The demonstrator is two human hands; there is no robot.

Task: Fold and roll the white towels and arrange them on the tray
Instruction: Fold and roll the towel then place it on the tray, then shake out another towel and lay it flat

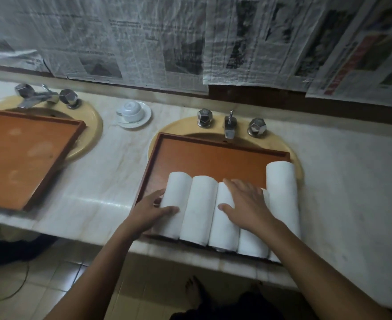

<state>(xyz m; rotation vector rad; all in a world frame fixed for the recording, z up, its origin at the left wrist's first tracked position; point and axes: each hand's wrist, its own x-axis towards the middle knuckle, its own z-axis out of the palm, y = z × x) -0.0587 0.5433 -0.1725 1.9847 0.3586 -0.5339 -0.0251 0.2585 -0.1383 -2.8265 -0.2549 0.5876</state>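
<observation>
Five rolled white towels lie side by side on a wooden tray, both hands resting on them.

The towels are soft, plump cylinders packed touching along the tray's near edge; the rightmost roll sits further back than the rest. The left hand is relaxed, fingers straight against the leftmost roll's side, thumb on top. The right hand lies flat and spread over the third and fourth rolls. The shallow, rectangular, orange-brown tray spans a rounded yellowish sink with faceted metal taps, set in a pale marbled worktop. Left: a second similar tray and an upturned white cup on a saucer. Crinkled newspaper covers the wall.
</observation>
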